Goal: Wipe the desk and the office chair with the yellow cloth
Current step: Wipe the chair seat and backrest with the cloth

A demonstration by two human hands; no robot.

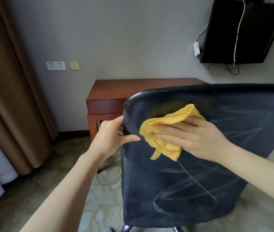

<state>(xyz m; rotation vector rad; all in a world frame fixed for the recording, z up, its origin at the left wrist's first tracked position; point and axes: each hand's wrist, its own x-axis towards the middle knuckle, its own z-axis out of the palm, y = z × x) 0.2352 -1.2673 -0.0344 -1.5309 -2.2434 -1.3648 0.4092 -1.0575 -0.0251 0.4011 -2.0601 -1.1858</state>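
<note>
The black office chair (200, 173) fills the lower right, its backrest turned toward me and streaked with pale wipe marks. My right hand (194, 138) lies flat on the upper left of that backrest, pressing the crumpled yellow cloth (164, 129) against it. My left hand (114, 133) grips the backrest's left edge, thumb on the near face and fingers behind it. The reddish-brown wooden desk (112, 92) stands behind the chair against the wall, its right part hidden by the backrest.
Brown curtains (10, 91) hang along the left side. A black TV (240, 32) with white and black cables is mounted on the wall at upper right. Wall sockets (55, 65) sit left of the desk. Patterned carpet (99, 190) covers the floor.
</note>
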